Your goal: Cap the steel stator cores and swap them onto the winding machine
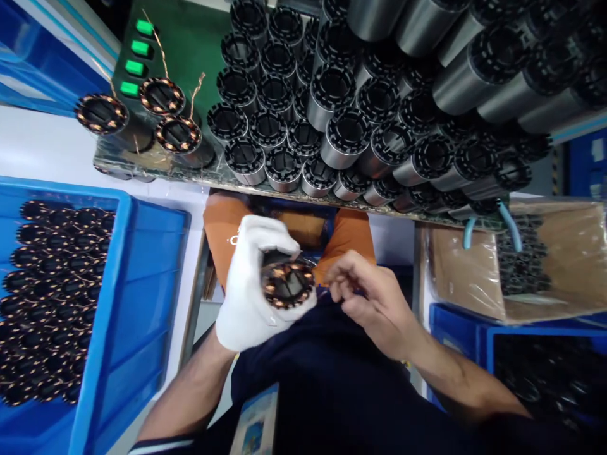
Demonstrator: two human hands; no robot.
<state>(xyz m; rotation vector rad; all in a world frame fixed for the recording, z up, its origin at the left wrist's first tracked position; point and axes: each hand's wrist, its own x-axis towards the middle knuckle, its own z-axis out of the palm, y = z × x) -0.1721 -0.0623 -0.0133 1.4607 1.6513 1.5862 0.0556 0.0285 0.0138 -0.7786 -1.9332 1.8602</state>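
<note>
My left hand (pixel 256 287), in a white glove, is wrapped round a motor stator (pixel 288 285) whose copper windings and black insulator face up toward me. Bare and a little apart from the stator, my right hand (pixel 372 297) has its fingers curled together; whether anything thin is pinched in them I cannot make out. Both hands are above my lap, in front of the green bench. On the bench's left end stand 3 wound stators (pixel 177 136) with twisted copper leads sticking up.
Many unwound stators (pixel 284 167) crowd the green bench (pixel 199 31), some stacked higher at right. Green buttons (pixel 135 66) sit at its left. A blue crate (pixel 126 253) of wound stators stands left. At right are a cardboard box (pixel 462 272) of dark parts and a blue bin (pixel 455 322).
</note>
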